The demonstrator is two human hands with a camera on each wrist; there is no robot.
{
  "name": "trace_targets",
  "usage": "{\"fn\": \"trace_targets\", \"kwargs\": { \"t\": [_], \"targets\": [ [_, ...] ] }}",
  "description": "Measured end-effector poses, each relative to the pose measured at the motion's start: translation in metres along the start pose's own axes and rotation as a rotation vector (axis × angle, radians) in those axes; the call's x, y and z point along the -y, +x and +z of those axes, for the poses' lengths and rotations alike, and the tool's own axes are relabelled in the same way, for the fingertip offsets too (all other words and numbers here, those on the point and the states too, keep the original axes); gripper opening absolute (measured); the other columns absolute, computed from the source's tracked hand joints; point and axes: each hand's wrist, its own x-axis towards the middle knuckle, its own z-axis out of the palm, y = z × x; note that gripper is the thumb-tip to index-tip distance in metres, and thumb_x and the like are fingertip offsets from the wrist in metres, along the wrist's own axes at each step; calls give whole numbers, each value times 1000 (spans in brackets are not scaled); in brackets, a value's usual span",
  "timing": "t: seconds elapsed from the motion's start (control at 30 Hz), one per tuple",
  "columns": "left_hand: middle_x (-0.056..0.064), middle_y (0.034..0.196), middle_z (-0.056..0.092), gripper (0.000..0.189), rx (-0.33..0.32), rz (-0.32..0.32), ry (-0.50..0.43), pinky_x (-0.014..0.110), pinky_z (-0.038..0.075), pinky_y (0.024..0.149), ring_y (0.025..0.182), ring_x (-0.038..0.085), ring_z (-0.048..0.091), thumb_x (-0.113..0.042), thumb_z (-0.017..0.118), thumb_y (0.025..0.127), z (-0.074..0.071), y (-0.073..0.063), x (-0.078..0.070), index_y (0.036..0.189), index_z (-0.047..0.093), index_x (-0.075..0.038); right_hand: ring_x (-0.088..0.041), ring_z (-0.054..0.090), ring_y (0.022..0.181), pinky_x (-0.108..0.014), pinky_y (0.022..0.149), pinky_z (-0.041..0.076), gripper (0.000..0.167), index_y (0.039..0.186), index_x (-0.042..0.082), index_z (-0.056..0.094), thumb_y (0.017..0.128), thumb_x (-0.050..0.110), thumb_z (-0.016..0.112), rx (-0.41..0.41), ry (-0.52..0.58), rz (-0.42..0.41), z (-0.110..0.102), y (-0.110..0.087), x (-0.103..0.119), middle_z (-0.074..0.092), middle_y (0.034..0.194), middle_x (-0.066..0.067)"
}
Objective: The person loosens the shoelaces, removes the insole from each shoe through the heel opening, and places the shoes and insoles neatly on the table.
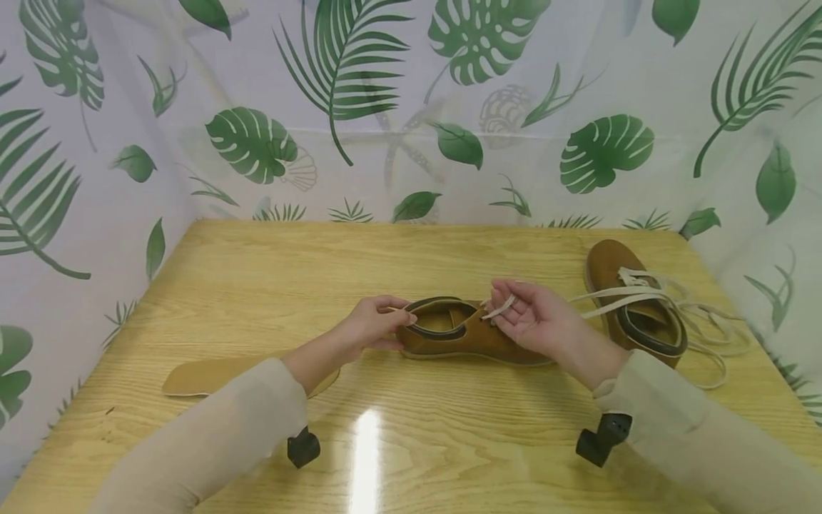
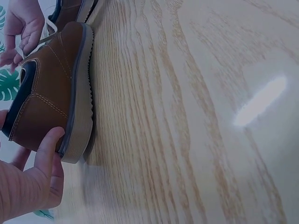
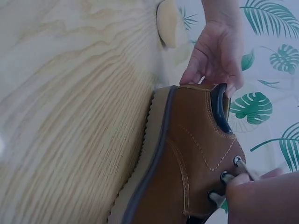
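Note:
A brown leather shoe (image 1: 475,346) with a dark padded collar lies on the table, its heel to the left and its toe to the right. My left hand (image 1: 375,325) grips the heel, thumb at the collar's edge and fingers around the back, as the left wrist view also shows on the shoe (image 2: 58,88). Over the front of the shoe, my right hand (image 1: 536,321) pinches a cream shoelace (image 1: 501,308) near the eyelets. Lace passes through the metal eyelets (image 3: 237,160) in the right wrist view. The toe is partly hidden behind my right hand.
A second brown shoe (image 1: 606,268) stands at the right of the wooden table (image 1: 411,442), long cream laces (image 1: 713,325) trailing beside it. A flat tan insole (image 1: 212,376) lies at the left, partly under my left forearm. Leaf-patterned cloth (image 1: 385,143) hangs behind.

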Motion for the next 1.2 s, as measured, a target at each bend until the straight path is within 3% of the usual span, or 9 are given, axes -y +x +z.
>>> {"fn": "trace_targets", "kwargs": {
  "t": [0.27,0.33,0.5,0.63,0.73,0.87,0.93,1.07,1.2],
  "targets": [
    [18,135,48,41,-7,3,13,37,58,85,123,38,46,-11,60,89,1,0,1,129,54,-5,-12,60,57,-20,64,55,41,89,-2,69,102,23,39,95,-133,-7,-8,8,-5,69,71,-4],
    [18,135,49,41,-8,4,15,38,57,86,123,38,46,-11,60,89,2,1,1,129,54,-5,-12,61,57,-21,67,56,38,89,0,68,101,26,43,90,-138,-4,-11,9,-4,69,73,-5],
    [18,136,48,42,-11,-2,11,38,57,86,123,38,46,-11,61,88,4,1,1,130,53,-5,-14,66,80,-30,85,54,31,91,1,62,96,30,53,64,-146,62,-13,-3,2,69,90,-11],
    [18,137,47,43,-12,-6,15,37,58,85,123,38,46,-11,61,88,3,0,1,130,53,-5,-15,66,86,-35,90,53,31,91,-1,62,96,28,53,96,-175,87,-14,-13,3,68,93,-11],
    [18,137,48,42,-12,-4,20,37,58,84,124,39,45,-11,60,89,3,0,1,130,53,-6,-12,64,72,-34,90,54,31,111,0,56,97,27,52,95,-219,76,-15,-14,3,67,82,-7],
    [18,135,49,41,-8,3,17,36,58,83,124,38,46,-10,59,89,3,1,2,129,54,-5,-9,55,53,-27,85,54,50,138,9,27,98,28,49,89,-250,64,-16,-12,4,64,73,-4],
    [18,135,50,41,-4,5,15,35,59,82,124,38,46,-10,60,88,4,1,2,129,54,-5,-9,57,55,-25,83,54,50,137,8,25,98,29,48,86,-280,70,-17,-11,6,66,76,-5],
    [18,135,49,42,1,10,23,35,59,82,124,38,46,-10,59,88,4,1,2,130,53,-4,-10,66,72,-28,83,56,36,114,1,43,98,33,46,83,-352,115,-21,-10,13,70,82,-7],
    [18,136,49,43,-5,10,28,35,59,82,125,38,46,-9,58,89,4,2,2,130,53,-4,-12,65,70,-31,86,55,46,101,-2,57,98,41,43,235,-295,139,-29,-4,17,69,82,-7]
  ]
}}
